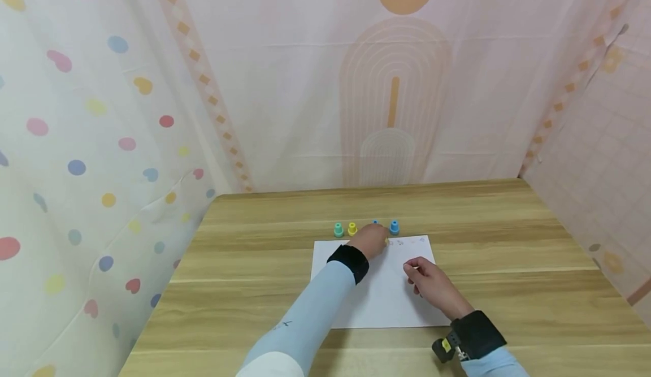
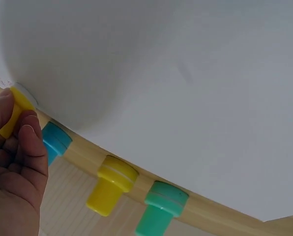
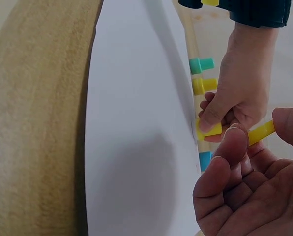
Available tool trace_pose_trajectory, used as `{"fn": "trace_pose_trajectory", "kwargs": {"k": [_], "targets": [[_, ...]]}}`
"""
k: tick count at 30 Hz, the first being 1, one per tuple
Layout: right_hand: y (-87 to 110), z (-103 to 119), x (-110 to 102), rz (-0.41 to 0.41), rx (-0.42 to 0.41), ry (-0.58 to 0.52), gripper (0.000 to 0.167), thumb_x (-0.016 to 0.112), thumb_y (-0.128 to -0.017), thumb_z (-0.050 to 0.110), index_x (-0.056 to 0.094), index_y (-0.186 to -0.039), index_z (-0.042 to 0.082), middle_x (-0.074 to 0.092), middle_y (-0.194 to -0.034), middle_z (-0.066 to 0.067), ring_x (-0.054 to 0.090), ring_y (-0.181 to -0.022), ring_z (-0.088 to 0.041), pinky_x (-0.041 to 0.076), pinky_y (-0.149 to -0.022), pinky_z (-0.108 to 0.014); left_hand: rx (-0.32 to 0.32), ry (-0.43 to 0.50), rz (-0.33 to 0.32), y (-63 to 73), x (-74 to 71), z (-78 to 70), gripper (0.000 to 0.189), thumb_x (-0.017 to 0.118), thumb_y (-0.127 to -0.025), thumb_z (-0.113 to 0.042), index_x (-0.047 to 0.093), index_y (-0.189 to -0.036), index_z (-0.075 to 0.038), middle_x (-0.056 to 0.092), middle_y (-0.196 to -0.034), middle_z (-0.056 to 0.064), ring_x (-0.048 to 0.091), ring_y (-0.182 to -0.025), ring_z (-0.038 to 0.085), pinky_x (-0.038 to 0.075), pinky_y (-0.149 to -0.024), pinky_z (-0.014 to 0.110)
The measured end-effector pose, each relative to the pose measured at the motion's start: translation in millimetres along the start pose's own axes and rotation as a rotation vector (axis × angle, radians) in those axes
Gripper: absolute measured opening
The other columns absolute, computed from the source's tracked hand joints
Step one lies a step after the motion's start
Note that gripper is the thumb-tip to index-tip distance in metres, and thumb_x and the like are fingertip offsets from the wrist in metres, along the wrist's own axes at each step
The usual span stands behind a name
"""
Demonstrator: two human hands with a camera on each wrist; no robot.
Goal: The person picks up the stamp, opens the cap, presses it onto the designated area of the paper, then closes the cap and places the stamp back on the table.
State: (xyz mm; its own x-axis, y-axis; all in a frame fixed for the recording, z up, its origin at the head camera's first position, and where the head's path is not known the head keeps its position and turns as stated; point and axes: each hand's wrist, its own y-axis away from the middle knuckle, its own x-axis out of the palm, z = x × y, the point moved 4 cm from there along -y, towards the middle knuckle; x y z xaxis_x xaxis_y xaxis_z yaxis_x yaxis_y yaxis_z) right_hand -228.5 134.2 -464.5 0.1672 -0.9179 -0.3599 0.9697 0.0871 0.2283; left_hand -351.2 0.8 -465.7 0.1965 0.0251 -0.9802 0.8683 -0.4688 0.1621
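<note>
My left hand (image 1: 370, 240) pinches a yellow stamp (image 2: 21, 102) between thumb and fingers. The stamp's pale end meets the far edge of a white paper sheet (image 1: 378, 300), beside small printed marks (image 1: 400, 243) along that edge. My right hand (image 1: 432, 286) hovers over the sheet's right side. In the right wrist view, its thumb and finger hold a small yellow cap (image 3: 261, 132), partly hidden by the fingertips. Beyond the paper stand a green stamp (image 1: 338, 230), another yellow stamp (image 1: 352, 229) and two blue stamps (image 1: 394, 228), one mostly hidden behind my left hand.
The paper lies flat on a wood-grain table (image 1: 244, 298). A patterned curtain (image 1: 285, 100) hangs behind the table's far edge, with a dotted curtain (image 1: 102, 156) at the left. Black bands (image 1: 478, 334) wrap both wrists.
</note>
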Motion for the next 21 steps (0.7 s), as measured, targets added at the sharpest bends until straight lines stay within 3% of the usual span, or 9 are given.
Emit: {"fn": "trace_pose_trajectory", "kwargs": {"k": [21], "targets": [[0.1,-2.4,-2.8,0.015,0.021,-0.007,0.031,0.050,-0.105,0.024,0.054,-0.121,-0.003,0.054,-0.091,-0.012,0.051,-0.077,-0.022,0.041,-0.067,-0.033,0.007,0.030,-0.006,-0.1,-1.7,0.0,0.018,0.060,-0.101,-0.019,0.070,-0.116,-0.015,0.070,-0.110,0.001,0.061,-0.093,0.014,0.049,-0.095,0.030]]}}
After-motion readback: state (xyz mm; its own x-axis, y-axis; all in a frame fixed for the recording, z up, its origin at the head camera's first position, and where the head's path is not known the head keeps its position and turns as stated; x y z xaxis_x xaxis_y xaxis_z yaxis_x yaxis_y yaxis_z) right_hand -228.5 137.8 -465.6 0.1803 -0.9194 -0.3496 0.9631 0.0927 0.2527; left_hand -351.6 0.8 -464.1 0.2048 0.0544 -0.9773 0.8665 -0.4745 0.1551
